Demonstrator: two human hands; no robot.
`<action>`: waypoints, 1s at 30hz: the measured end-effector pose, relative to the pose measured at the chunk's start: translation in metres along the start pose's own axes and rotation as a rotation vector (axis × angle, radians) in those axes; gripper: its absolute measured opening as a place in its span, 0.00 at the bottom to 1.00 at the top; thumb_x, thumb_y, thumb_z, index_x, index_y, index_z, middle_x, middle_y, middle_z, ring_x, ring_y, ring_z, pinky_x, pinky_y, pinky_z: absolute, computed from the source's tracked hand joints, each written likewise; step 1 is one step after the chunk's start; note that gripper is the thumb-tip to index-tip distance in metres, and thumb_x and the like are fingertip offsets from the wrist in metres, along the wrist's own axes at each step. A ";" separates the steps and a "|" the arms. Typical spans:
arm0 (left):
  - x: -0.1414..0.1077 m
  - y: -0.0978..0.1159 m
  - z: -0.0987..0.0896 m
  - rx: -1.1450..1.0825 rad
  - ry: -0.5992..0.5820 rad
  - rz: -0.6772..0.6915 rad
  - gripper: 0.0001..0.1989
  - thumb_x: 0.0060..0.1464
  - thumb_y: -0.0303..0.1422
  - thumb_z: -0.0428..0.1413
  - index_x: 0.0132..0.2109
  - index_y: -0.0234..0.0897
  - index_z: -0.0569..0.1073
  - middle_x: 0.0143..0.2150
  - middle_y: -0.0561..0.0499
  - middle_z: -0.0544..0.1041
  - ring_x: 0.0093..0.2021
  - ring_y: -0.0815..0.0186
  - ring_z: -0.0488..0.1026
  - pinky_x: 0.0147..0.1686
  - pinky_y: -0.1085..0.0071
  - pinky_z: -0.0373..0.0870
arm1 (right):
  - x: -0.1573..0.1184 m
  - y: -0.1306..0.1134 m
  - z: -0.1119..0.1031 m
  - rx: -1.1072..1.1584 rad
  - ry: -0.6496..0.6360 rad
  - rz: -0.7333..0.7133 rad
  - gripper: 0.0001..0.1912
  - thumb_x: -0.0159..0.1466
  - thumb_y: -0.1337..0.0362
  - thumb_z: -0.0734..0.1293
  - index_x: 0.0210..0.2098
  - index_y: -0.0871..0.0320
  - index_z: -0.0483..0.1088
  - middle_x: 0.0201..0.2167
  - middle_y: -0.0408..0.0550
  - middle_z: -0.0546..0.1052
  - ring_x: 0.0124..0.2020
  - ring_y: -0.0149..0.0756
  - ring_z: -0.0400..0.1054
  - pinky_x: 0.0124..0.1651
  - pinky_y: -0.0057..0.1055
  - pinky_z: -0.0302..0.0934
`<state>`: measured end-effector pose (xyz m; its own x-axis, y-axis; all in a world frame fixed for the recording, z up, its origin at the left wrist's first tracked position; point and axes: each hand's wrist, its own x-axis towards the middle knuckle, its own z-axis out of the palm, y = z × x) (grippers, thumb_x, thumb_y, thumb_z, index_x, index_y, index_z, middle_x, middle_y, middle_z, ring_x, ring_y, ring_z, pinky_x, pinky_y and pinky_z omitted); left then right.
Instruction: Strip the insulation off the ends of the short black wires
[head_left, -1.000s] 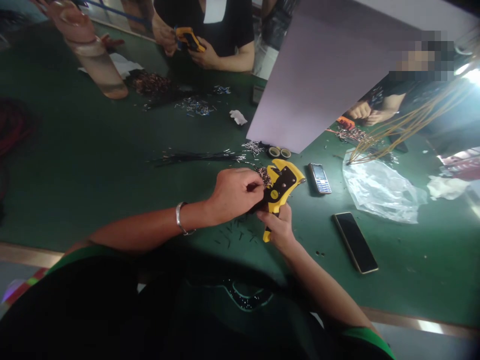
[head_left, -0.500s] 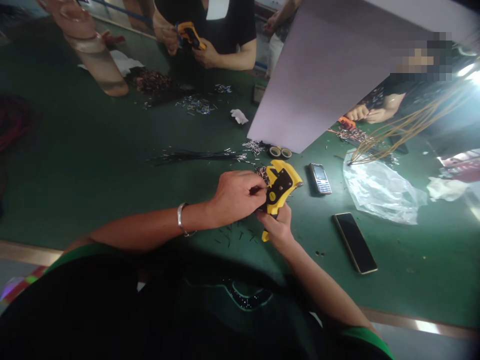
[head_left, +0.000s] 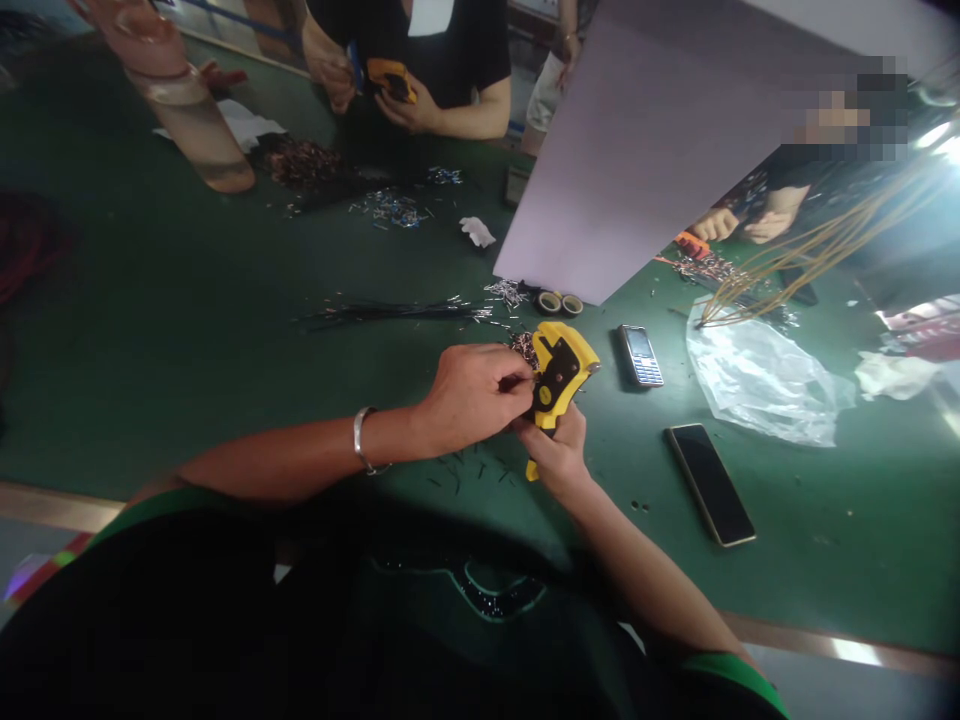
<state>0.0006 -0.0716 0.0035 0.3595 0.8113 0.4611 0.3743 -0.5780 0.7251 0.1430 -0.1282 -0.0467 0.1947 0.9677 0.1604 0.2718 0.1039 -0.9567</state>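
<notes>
My right hand (head_left: 559,450) is wrapped round the handles of a yellow and black wire stripper (head_left: 562,375), its head pointing up and away from me. Beside its jaws my left hand (head_left: 480,395) is closed in a pinch at what looks like a thin wire, mostly hidden by the fingers. Just behind the fingertips lies a small heap of copper-ended wires (head_left: 523,346), partly covered by the hand and tool. Black scraps (head_left: 480,470) are scattered on the green table (head_left: 225,350) below my hands.
Black wires (head_left: 397,312) with metal ends lie beyond my left hand, near tape rolls (head_left: 560,303). To the right are a keypad phone (head_left: 641,356), a smartphone (head_left: 711,485) and a plastic bag (head_left: 765,375). A pale panel (head_left: 637,150) stands ahead. Co-workers' hands (head_left: 411,105) are across the table.
The wire stripper has shifted very slightly in my right hand; my left hand has stayed in place. Across the table, a co-worker's yellow tool has turned, and the other co-worker's hands have moved apart.
</notes>
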 end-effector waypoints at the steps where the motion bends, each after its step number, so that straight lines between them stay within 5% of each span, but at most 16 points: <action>1: 0.000 0.000 0.000 -0.004 -0.001 -0.003 0.07 0.46 0.24 0.55 0.26 0.37 0.76 0.23 0.53 0.76 0.24 0.72 0.69 0.26 0.74 0.64 | 0.000 0.000 0.000 -0.006 0.002 0.001 0.07 0.49 0.65 0.69 0.29 0.57 0.69 0.23 0.40 0.71 0.24 0.33 0.62 0.30 0.32 0.59; 30: 0.003 -0.001 -0.002 -0.111 -0.095 -0.127 0.07 0.46 0.24 0.55 0.25 0.36 0.77 0.24 0.53 0.77 0.24 0.72 0.69 0.24 0.75 0.63 | -0.002 0.004 -0.001 -0.103 -0.058 0.006 0.02 0.53 0.66 0.66 0.27 0.56 0.67 0.19 0.42 0.72 0.22 0.34 0.64 0.28 0.32 0.60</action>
<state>0.0000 -0.0689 0.0049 0.3963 0.8622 0.3155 0.3269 -0.4537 0.8290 0.1445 -0.1300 -0.0509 0.1427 0.9802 0.1372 0.3670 0.0763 -0.9271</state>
